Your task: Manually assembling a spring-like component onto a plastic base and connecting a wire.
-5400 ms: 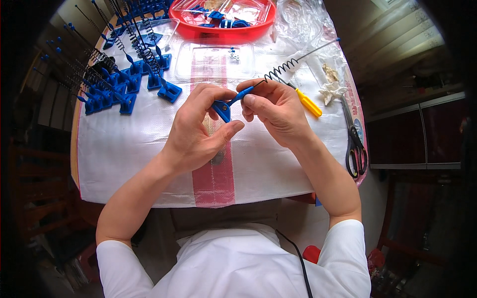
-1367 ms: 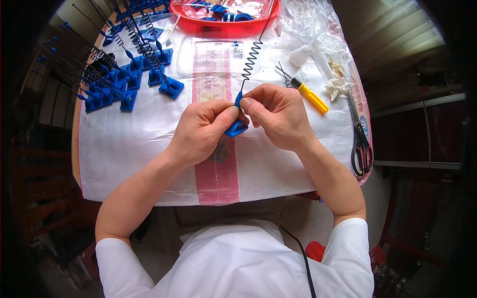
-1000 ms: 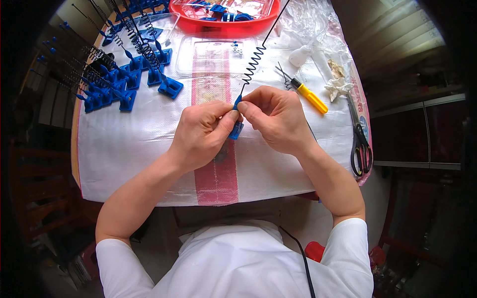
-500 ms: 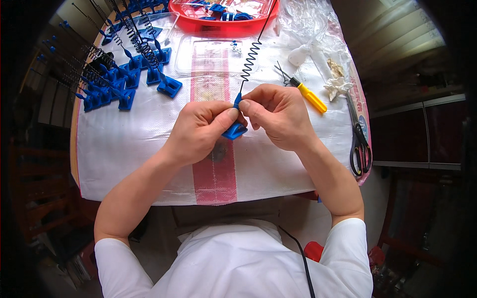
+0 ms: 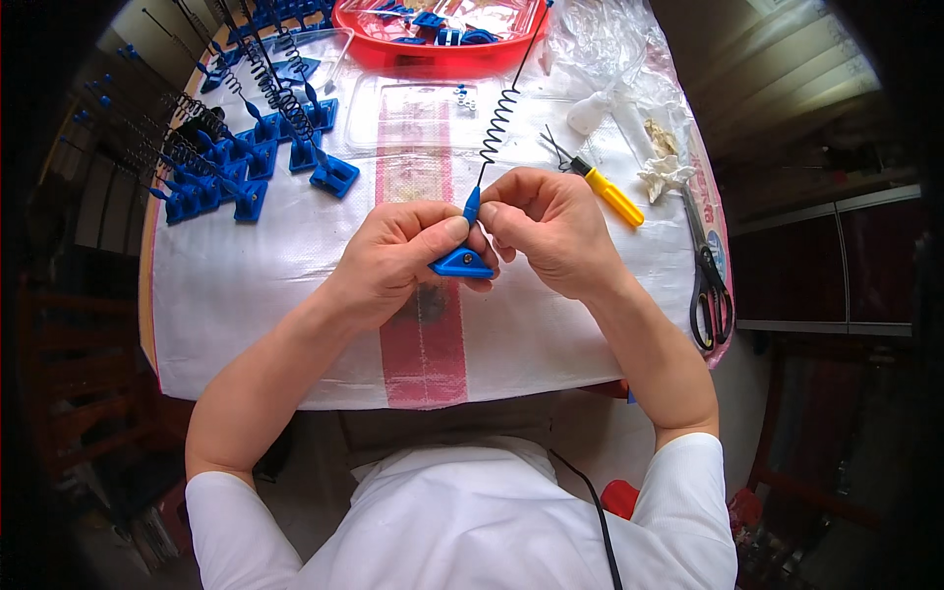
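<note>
Over the near middle of the table I hold a blue antenna (image 5: 472, 204) with a black coiled wire rising from its stem. Its wedge-shaped blue foot points toward me and shows a small round brass-coloured spot. My left hand (image 5: 393, 254) pinches the antenna's stem between thumb and fingers, some of them hidden behind the foot. From the other side, my right hand (image 5: 551, 231) is closed, thumb and forefinger pressed together against the stem just above the foot. Whether a small part sits between those right fingertips is hidden.
Many similar blue antennas (image 5: 246, 162) stand at the far left. A red tray (image 5: 433, 59) of blue parts sits at the back, a clear plastic lid (image 5: 364, 108) before it. On the right lie a yellow-handled screwdriver (image 5: 615, 197), black scissors (image 5: 710, 295) and crumpled plastic (image 5: 610, 49).
The antenna has turned in my hands, so its foot now shows its flat side and brass-coloured spot. My right fingertips have shifted slightly right along the stem.
</note>
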The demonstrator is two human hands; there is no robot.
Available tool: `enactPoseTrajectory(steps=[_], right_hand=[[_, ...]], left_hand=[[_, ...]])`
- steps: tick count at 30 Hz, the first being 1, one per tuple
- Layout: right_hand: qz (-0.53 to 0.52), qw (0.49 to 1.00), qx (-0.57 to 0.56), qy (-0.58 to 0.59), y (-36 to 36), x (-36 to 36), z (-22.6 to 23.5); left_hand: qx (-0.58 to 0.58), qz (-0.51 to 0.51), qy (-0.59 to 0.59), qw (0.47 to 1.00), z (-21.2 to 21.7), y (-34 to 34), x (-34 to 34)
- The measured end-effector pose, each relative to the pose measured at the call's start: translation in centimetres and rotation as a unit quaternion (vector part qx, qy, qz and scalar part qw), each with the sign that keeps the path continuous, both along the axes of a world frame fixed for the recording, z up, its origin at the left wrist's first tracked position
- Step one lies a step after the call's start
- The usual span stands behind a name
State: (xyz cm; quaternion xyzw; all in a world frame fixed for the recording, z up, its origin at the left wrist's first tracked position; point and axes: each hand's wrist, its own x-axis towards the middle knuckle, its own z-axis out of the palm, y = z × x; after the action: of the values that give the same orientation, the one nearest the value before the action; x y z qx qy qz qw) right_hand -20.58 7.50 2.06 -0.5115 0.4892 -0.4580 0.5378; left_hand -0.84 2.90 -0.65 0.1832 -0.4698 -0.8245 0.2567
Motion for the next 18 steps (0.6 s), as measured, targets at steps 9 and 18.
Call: enactPoseTrajectory(steps=[9,18], right_hand=[[0.031,0.994,0.04,-0.092,-0.04,0.0,0.45],[0.044,0.985,0.075,-0.15,-0.18,-0.19,0.13]], left_hand=[[0.023,0.014,-0.01,1.0,0.82,-0.05,-0.02],[-0.018,0.009,-0.032,0.999,0.27,-0.16,0.16]])
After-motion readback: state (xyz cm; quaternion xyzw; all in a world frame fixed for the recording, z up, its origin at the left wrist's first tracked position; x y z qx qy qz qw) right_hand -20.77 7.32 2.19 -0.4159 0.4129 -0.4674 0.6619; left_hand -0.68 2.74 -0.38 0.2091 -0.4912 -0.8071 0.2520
